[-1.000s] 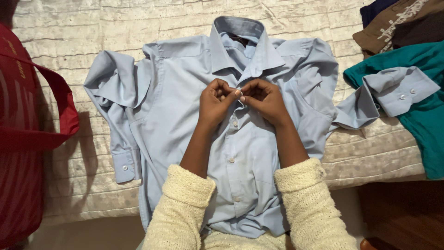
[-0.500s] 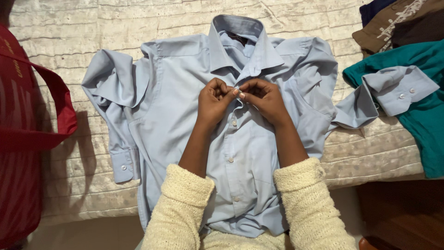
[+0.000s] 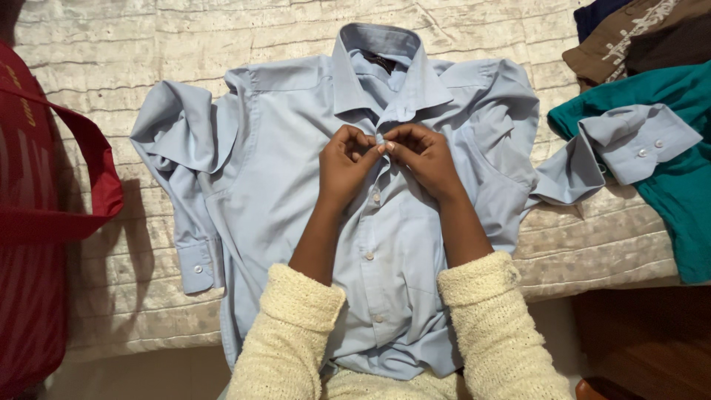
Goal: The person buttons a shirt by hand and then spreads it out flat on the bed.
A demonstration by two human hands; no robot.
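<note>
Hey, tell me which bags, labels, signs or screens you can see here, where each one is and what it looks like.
Red bag: far left edge, on the pale quilted bedcover, soft fabric with a looped strap and yellowish print on it.
Collar label: small dark strip inside the collar of the light blue shirt, above both hands.
No signs or screens in view.

A bedroom at home, with clothes laid out on a bed.
A quilted cream bedspread (image 3: 111,44) lies under the grip, folded clothes (image 3: 652,44) are piled to its right, a red cloth bag (image 3: 37,222) sits to its left, and wooden floor (image 3: 644,341) shows below.
</note>
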